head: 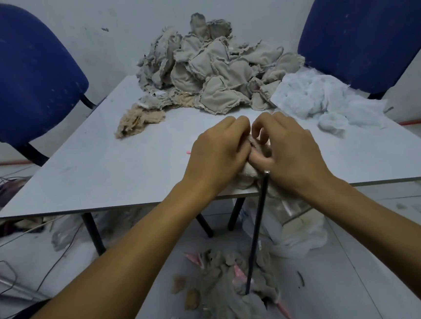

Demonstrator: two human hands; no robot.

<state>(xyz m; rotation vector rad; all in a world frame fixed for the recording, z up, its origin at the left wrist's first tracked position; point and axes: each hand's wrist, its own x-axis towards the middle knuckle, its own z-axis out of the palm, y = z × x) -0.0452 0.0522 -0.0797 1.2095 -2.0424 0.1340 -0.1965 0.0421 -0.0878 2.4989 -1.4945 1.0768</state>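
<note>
Left hand [216, 156] gripped the fabric piece [246, 175]; right hand [287, 152] pinched it too, black rod [257, 229] under its palm; firm hold, gentle rod pressure seemed best.

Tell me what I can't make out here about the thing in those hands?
Head view:
- beige fabric piece: mostly covered by the left hand and right hand, shape unclear.
- black rod: top end hidden under the right hand, lower end lost in the floor pile.
- pink item: only a tip shows beside the left hand, too small to name.
</note>
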